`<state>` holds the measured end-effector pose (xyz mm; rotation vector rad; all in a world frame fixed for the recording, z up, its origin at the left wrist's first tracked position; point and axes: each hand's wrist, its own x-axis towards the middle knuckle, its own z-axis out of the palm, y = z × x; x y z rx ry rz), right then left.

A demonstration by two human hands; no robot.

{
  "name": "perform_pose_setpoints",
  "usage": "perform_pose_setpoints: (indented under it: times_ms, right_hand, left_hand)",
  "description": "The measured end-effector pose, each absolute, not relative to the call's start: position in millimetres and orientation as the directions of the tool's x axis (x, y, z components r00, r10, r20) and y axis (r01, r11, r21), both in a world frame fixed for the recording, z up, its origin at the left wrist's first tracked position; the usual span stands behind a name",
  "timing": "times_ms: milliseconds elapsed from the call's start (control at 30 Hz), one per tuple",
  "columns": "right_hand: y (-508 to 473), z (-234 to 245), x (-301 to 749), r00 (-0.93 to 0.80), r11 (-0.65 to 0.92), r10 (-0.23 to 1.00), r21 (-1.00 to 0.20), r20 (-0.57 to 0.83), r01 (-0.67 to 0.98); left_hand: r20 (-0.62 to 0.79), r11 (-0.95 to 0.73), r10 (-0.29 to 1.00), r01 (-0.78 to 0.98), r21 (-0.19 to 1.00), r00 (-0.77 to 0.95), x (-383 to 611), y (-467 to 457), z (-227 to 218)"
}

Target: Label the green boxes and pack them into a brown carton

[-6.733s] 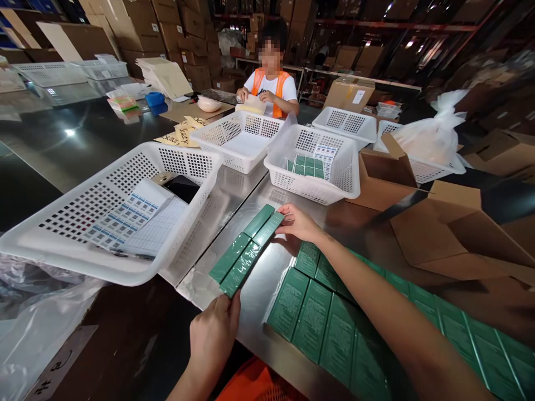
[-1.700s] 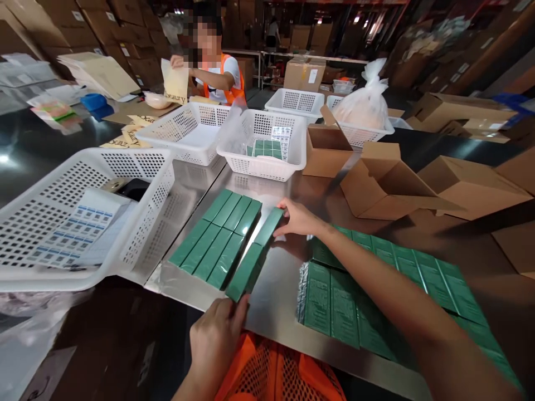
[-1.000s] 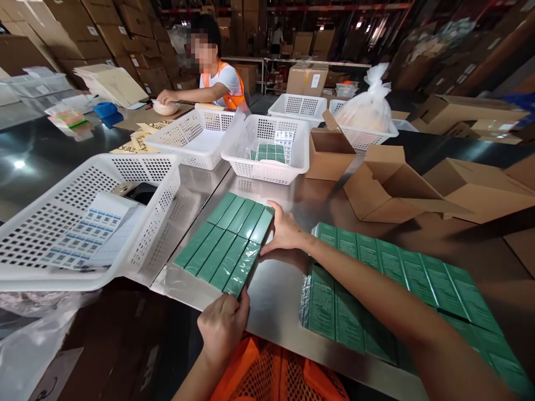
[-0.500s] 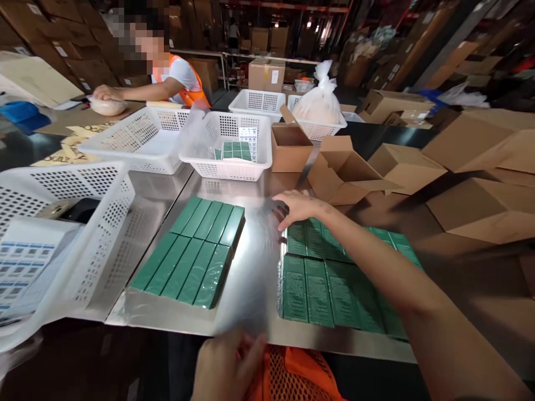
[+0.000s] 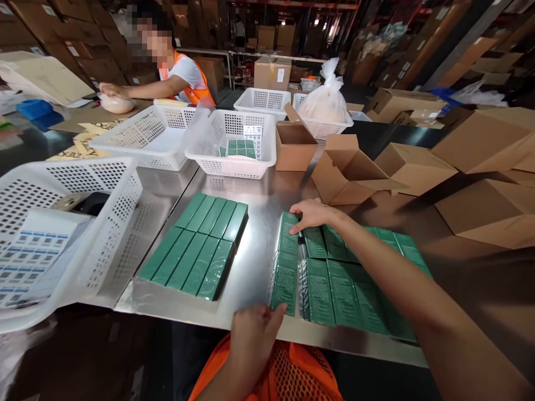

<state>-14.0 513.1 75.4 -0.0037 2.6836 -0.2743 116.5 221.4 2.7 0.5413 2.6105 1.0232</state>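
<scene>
A pair of slim green boxes [image 5: 286,273], end to end in shiny wrap, lies a little apart from the larger group of green boxes [image 5: 343,284] on the metal table. My right hand [image 5: 311,216] grips the far end of this pair, thumb on the left side, fingers partly hidden behind. At the near end, my left hand [image 5: 257,328] has its fingers curled and its thumb against the box. Further left lies another block of green boxes [image 5: 194,245] in clear film. My right forearm covers part of the right-hand group.
White baskets [image 5: 229,169] stand along the back; one holds green boxes and a label sheet. The left basket [image 5: 119,223] contains label sheets and a dark object. Open cartons [image 5: 351,172] crowd the right. Across the table, a person in an orange vest [image 5: 199,78] touches a round bundle.
The leftmost pair of green boxes has come away from its group, leaving a narrow gap. My left hand has risen to its near end, while my right hand has closed on the far end.
</scene>
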Motion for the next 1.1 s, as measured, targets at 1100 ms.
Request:
perform_pose_setpoints:
  times_ms: [1100]
  right_hand:
    - [543, 87, 21, -0.934, 0.974, -0.004, -0.214, -0.357, 0.078]
  left_hand:
    - [0.45, 0.387, 0.745, 0.868, 0.31, -0.493, 147, 232, -10]
